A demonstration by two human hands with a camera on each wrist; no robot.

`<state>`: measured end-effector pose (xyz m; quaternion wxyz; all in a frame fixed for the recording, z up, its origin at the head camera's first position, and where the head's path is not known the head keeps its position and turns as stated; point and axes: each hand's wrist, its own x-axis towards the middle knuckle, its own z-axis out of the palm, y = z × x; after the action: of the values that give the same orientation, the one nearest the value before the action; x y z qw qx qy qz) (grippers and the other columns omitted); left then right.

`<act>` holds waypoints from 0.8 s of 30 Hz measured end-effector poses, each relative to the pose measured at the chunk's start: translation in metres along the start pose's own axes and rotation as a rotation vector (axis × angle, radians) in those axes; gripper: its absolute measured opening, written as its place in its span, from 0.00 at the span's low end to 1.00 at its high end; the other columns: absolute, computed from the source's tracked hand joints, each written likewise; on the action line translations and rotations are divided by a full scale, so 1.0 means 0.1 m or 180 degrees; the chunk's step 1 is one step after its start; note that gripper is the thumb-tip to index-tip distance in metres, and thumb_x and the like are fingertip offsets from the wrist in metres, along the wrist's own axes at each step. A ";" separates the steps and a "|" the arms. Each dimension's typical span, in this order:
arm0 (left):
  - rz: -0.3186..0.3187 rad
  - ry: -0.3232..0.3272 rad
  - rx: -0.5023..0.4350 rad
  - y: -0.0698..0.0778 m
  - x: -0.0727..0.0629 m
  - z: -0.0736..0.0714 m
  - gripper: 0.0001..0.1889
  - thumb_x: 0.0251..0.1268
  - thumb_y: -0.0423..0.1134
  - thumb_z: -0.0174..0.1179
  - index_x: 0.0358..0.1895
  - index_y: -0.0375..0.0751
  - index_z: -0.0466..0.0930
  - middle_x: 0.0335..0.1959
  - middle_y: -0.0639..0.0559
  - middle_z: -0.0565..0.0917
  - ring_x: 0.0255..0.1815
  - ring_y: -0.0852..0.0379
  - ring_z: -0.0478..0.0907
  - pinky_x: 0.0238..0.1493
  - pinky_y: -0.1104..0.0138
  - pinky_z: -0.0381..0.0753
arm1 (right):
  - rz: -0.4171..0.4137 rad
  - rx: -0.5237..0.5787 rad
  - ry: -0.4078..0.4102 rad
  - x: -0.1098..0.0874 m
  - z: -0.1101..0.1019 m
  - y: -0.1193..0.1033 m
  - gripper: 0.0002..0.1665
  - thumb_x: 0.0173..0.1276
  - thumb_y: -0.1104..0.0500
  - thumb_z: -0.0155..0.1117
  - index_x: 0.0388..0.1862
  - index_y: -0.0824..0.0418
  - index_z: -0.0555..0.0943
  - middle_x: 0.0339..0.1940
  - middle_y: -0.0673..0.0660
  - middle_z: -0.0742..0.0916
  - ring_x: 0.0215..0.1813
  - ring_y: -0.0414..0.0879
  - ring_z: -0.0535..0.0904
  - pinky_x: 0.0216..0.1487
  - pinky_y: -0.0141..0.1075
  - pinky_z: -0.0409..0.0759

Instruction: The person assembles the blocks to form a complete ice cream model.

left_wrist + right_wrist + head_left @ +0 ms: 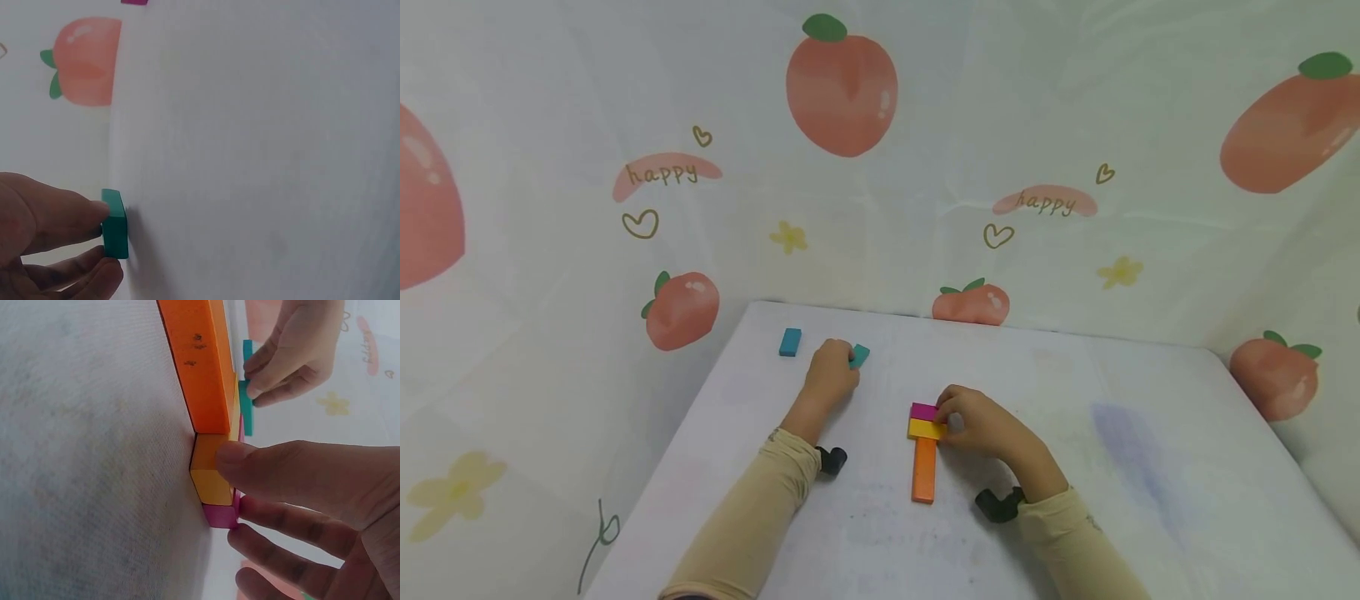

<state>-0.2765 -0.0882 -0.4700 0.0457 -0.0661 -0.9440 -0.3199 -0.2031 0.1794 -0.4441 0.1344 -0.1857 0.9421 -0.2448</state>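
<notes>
My left hand (832, 367) pinches a small teal block (115, 234) between thumb and fingers, close over the table at the back left. The right hand (985, 423) holds the right ends of two blocks lying side by side. Its thumb rests on the yellow block (924, 429), while the fingers are at the magenta block (922, 412) behind it. An orange block (924, 471) lies lengthwise against the yellow one, and together they form a T-like shape. In the right wrist view, the thumb covers part of the yellow block (211, 481).
A blue block (790, 342) lies near the table's back left corner, left of my left hand. Behind the white table (1075, 500) hangs a cloth (917, 192) printed with fruit. Black wrist mounts (1000, 504) stick out at both sleeves.
</notes>
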 end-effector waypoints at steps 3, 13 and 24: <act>0.0046 -0.0040 -0.0036 0.05 -0.01 0.03 0.14 0.65 0.25 0.63 0.52 0.24 0.85 0.52 0.34 0.86 0.57 0.38 0.84 0.62 0.47 0.84 | 0.0012 0.0015 0.0009 0.01 0.00 0.00 0.08 0.63 0.64 0.80 0.39 0.53 0.92 0.52 0.50 0.86 0.58 0.48 0.81 0.69 0.51 0.83; 0.0137 -0.0236 -0.0068 0.23 -0.03 0.17 0.14 0.65 0.25 0.64 0.52 0.27 0.87 0.52 0.36 0.88 0.54 0.43 0.85 0.62 0.50 0.85 | -0.0013 0.0016 0.0025 0.01 0.01 0.01 0.08 0.62 0.63 0.81 0.38 0.52 0.92 0.51 0.50 0.86 0.58 0.47 0.81 0.68 0.51 0.83; 0.0384 -0.0354 -0.0041 0.38 -0.09 0.26 0.14 0.65 0.23 0.61 0.51 0.26 0.87 0.51 0.38 0.87 0.51 0.46 0.83 0.62 0.52 0.85 | -0.0078 0.0045 0.0015 0.00 -0.02 0.00 0.08 0.62 0.63 0.81 0.38 0.54 0.91 0.49 0.51 0.87 0.56 0.48 0.81 0.66 0.50 0.84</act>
<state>-0.2628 -0.0434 -0.4692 0.0119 -0.1408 -0.9373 -0.3185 -0.2034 0.1806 -0.4428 0.1305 -0.1956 0.9383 -0.2535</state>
